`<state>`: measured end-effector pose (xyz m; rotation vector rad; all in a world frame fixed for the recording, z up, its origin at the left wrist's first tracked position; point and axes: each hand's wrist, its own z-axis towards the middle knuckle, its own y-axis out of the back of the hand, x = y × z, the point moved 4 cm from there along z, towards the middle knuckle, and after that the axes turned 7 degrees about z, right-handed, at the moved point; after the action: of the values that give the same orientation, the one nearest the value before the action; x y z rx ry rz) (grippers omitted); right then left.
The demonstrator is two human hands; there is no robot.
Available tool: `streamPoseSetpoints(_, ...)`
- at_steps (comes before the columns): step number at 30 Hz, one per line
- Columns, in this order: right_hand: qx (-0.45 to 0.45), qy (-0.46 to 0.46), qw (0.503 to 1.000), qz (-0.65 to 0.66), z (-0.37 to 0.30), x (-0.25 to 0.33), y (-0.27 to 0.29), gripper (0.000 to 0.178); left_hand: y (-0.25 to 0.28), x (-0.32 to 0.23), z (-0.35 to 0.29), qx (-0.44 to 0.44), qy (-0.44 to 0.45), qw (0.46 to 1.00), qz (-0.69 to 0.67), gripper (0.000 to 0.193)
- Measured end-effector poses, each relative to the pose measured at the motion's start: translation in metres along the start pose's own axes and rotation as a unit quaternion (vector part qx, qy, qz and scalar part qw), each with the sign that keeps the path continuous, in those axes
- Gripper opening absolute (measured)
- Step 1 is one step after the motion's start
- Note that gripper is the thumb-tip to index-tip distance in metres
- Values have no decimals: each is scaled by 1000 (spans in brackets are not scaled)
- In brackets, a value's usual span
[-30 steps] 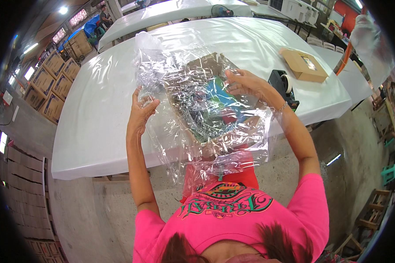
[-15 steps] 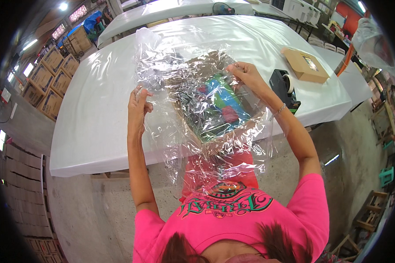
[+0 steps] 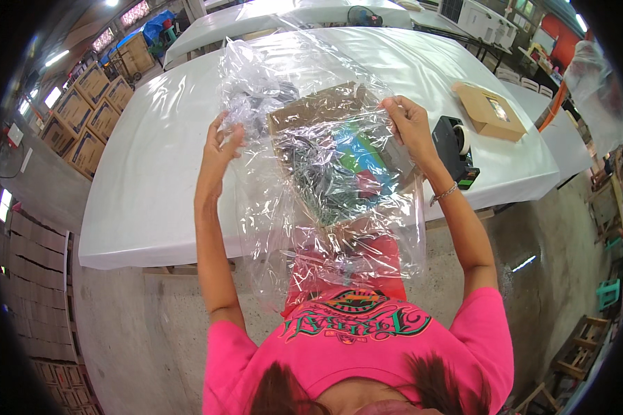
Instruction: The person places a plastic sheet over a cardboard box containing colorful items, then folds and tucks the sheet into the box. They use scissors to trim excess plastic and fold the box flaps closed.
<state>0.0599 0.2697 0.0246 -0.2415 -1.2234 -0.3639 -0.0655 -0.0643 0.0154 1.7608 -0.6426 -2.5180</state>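
A large clear plastic sheet or bag (image 3: 270,197) is draped, crinkled and shiny, over an open brown cardboard box (image 3: 315,107) at the near edge of the white-covered table. Through the glare I make out dark, stringy contents and a blue, green and red printed piece (image 3: 360,153); their kind cannot be told. My right hand (image 3: 410,126) pinches the plastic at the box's far right. On the left, beside the box, my left hand (image 3: 221,146) is raised against the film with thumb and fingers apart. A bunched part of the plastic (image 3: 246,90) lies beyond it.
A black tape dispenser (image 3: 453,149) stands right of my right hand. Behind it lies a brown carton with a window (image 3: 491,111). The table (image 3: 152,173) has a white plastic cover. Stacked cartons (image 3: 83,114) stand on the floor at left; a green stool (image 3: 608,296) is at right.
My hands have spread farther apart, the right moving outward with the plastic and the left rising slightly as its fingers opened. The film is drawn wider, showing more of the box.
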Motion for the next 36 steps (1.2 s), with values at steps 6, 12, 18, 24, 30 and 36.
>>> streamPoseSetpoints(6, -17, 0, 1000, -19, -6, 6, -2, 26, 16, 0, 53, 50, 120, 988, -80, 104)
streamPoseSetpoints(12, -17, 37, 999, -30, -4, -11, 3, 27, 8, 19, 94, 16, 99, 994, -35, 78)
streamPoseSetpoints(18, -25, -60, 998, -4, -13, -5, 4, 25, 27, 20, 101, -43, 50, 972, -225, 48)
streamPoseSetpoints(24, -71, 7, 995, -76, -12, -7, 9, 26, 31, 13, 100, -6, 118, 953, -278, 33)
streamPoseSetpoints(30, -93, 183, 962, -181, -32, 16, -3, 18, 42, 22, 106, -15, 147, 954, -261, 30)
streamPoseSetpoints(36, 78, 113, 973, -183, -38, 16, -23, 20, 49, -11, 112, -197, -17, 965, -171, 28)
